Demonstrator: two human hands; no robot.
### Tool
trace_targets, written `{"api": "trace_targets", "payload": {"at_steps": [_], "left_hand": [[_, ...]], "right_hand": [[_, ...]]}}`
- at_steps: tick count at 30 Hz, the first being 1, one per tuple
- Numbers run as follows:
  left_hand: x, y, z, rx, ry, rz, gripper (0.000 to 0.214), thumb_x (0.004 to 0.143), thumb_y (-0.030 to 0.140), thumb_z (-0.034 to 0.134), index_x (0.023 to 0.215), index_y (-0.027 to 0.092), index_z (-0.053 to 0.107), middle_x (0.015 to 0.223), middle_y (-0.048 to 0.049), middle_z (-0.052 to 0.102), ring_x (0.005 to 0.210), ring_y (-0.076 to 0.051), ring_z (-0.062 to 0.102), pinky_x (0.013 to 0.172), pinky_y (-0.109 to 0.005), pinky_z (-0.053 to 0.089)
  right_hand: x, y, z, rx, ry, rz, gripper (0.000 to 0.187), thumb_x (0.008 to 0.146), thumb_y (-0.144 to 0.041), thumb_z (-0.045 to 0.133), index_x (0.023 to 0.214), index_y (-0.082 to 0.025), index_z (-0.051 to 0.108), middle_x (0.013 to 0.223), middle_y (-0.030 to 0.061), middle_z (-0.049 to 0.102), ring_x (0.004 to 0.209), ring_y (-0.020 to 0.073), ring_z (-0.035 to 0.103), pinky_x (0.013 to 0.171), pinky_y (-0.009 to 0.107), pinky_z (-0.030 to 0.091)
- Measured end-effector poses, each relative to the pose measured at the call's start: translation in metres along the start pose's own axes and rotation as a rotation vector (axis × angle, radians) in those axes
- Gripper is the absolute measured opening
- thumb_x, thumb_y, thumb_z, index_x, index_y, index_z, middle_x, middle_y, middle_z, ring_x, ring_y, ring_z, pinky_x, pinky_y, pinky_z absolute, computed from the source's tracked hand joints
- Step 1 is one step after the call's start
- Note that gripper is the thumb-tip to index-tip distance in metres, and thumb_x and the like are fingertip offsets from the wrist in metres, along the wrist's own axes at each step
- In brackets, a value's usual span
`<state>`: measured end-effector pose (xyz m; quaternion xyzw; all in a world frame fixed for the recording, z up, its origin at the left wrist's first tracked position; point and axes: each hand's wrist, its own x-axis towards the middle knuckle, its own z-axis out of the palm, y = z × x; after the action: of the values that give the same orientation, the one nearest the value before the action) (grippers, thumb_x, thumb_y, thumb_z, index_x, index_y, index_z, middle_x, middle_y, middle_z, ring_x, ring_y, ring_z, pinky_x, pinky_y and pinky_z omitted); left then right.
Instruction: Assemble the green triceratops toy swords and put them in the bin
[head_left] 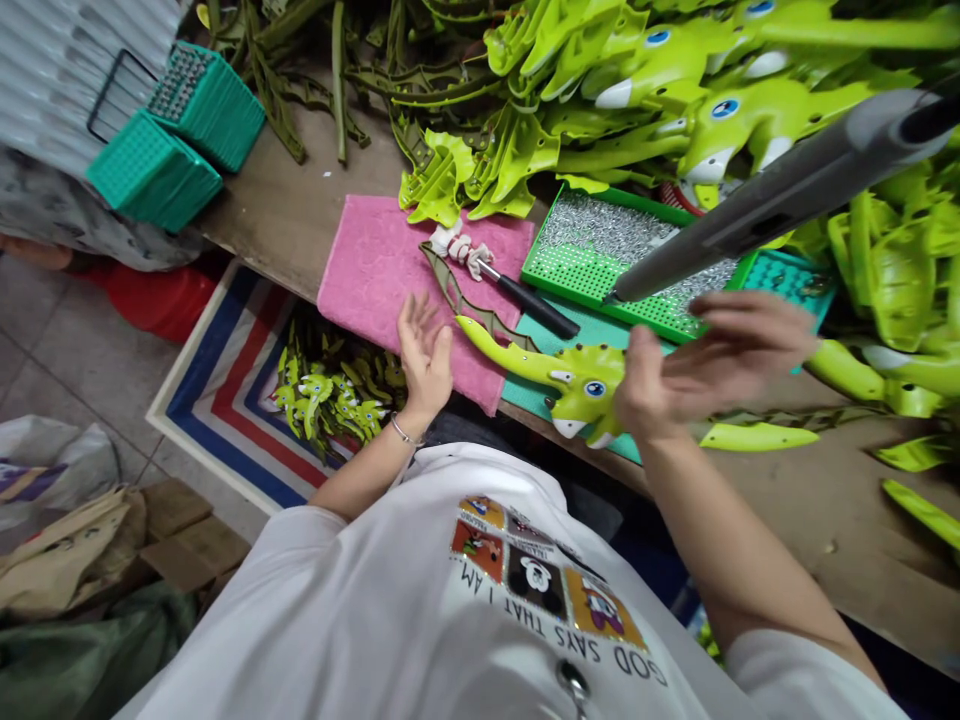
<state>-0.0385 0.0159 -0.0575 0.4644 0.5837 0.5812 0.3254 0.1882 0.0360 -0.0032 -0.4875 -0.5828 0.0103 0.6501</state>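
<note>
My left hand [424,350] is open, palm up, fingers apart, over the near edge of a pink cloth [375,265] and holds nothing. My right hand [712,365] hovers just right of a lime-green dinosaur-head toy shell [577,385] with a blue eye and long horn; its fingers are stretched out and blurred by motion, touching or nearly touching the shell. A grey tool barrel [780,190] hangs above, its tip over a green tray of small screws [600,250]. A dark-handled tool [517,290] with a wrapped end lies on the cloth.
A big heap of lime-green dinosaur shells [675,80] and olive parts fills the far side of the wooden bench [795,500]. Teal baskets [180,130] stand at the far left. Below the bench, a striped box [225,390] holds several finished green toys. Bags lie on the floor at left.
</note>
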Motion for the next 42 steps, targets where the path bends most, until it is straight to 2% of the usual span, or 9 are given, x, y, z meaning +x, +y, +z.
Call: {"api": "trace_targets", "payload": {"at_steps": [3, 5, 7, 10, 14, 22, 33, 38, 42], "left_hand": [[-0.017, 0.007, 0.022, -0.329, -0.019, -0.359, 0.065, 0.083, 0.049, 0.076, 0.135, 0.028, 0.043, 0.130, -0.0081, 0.061, 0.115, -0.017, 0.065, 0.101, -0.034, 0.051], [-0.026, 0.013, 0.037, -0.467, -0.052, -0.495, 0.063, 0.075, 0.038, 0.083, 0.124, 0.026, 0.046, 0.114, -0.0024, 0.064, 0.103, -0.014, 0.066, 0.097, -0.031, 0.053], [-0.032, 0.019, 0.050, -0.546, -0.066, -0.537, 0.062, 0.067, 0.028, 0.089, 0.112, 0.025, 0.047, 0.103, 0.0017, 0.062, 0.095, -0.012, 0.066, 0.092, -0.027, 0.054], [-0.036, 0.023, 0.062, -0.553, -0.056, -0.544, 0.063, 0.061, 0.023, 0.091, 0.102, 0.025, 0.044, 0.094, 0.0042, 0.059, 0.090, -0.012, 0.065, 0.086, -0.026, 0.054], [-0.035, 0.016, 0.069, -0.461, -0.035, -0.556, 0.067, 0.060, 0.023, 0.092, 0.105, 0.024, 0.043, 0.092, 0.0038, 0.059, 0.088, -0.013, 0.065, 0.084, -0.028, 0.055], [-0.034, 0.005, 0.071, -0.438, -0.023, -0.499, 0.071, 0.053, 0.021, 0.097, 0.099, 0.024, 0.042, 0.087, 0.0039, 0.058, 0.081, -0.013, 0.063, 0.070, -0.024, 0.052], [-0.034, 0.012, 0.070, -0.523, -0.039, -0.508, 0.069, 0.057, 0.020, 0.093, 0.097, 0.026, 0.037, 0.089, 0.0056, 0.054, 0.077, -0.012, 0.059, 0.067, -0.025, 0.049], [-0.033, 0.014, 0.068, -0.500, -0.032, -0.471, 0.065, 0.056, 0.018, 0.091, 0.097, 0.026, 0.041, 0.092, 0.0036, 0.057, 0.084, -0.015, 0.061, 0.074, -0.028, 0.052], [-0.032, 0.015, 0.066, -0.415, -0.007, -0.439, 0.063, 0.055, 0.015, 0.090, 0.098, 0.025, 0.045, 0.091, 0.0030, 0.057, 0.082, -0.016, 0.061, 0.072, -0.028, 0.050]], "right_hand": [[0.026, 0.016, 0.002, 0.173, -0.234, 0.275, 0.055, 0.076, -0.037, 0.076, 0.124, -0.039, 0.051, 0.129, 0.0074, 0.059, 0.116, 0.0324, 0.062, 0.088, 0.051, 0.057], [0.042, 0.023, 0.006, 0.291, -0.438, 0.449, 0.060, 0.077, -0.039, 0.077, 0.129, -0.040, 0.048, 0.126, 0.0060, 0.064, 0.109, 0.0301, 0.066, 0.087, 0.049, 0.058], [0.054, 0.021, 0.013, 0.344, -0.525, 0.514, 0.057, 0.077, -0.039, 0.078, 0.127, -0.039, 0.049, 0.112, 0.0047, 0.071, 0.097, 0.0280, 0.069, 0.082, 0.047, 0.059], [0.062, 0.003, 0.028, 0.361, -0.567, 0.501, 0.051, 0.073, -0.044, 0.081, 0.117, -0.034, 0.056, 0.088, 0.0018, 0.071, 0.073, 0.0234, 0.067, 0.064, 0.041, 0.058], [0.048, -0.027, 0.059, 0.405, -0.488, 0.481, 0.043, 0.077, -0.058, 0.074, 0.105, -0.030, 0.060, 0.064, -0.0036, 0.059, 0.051, 0.0172, 0.057, 0.051, 0.035, 0.051], [-0.005, -0.037, 0.102, 0.467, -0.457, 0.417, 0.037, 0.086, -0.063, 0.061, 0.102, -0.030, 0.056, 0.069, -0.0032, 0.053, 0.055, 0.0163, 0.061, 0.055, 0.034, 0.054], [-0.010, -0.033, 0.110, 0.415, -0.543, 0.401, 0.035, 0.089, -0.063, 0.058, 0.102, -0.030, 0.056, 0.069, -0.0030, 0.054, 0.057, 0.0168, 0.062, 0.059, 0.035, 0.056], [-0.001, -0.036, 0.111, 0.439, -0.682, 0.420, 0.041, 0.084, -0.067, 0.063, 0.090, -0.027, 0.058, 0.071, -0.0009, 0.057, 0.065, 0.0177, 0.064, 0.065, 0.037, 0.060], [0.009, -0.040, 0.118, 0.426, -0.821, 0.401, 0.032, 0.083, -0.055, 0.069, 0.076, -0.026, 0.058, 0.067, -0.0001, 0.060, 0.068, 0.0182, 0.064, 0.071, 0.038, 0.062]]}}
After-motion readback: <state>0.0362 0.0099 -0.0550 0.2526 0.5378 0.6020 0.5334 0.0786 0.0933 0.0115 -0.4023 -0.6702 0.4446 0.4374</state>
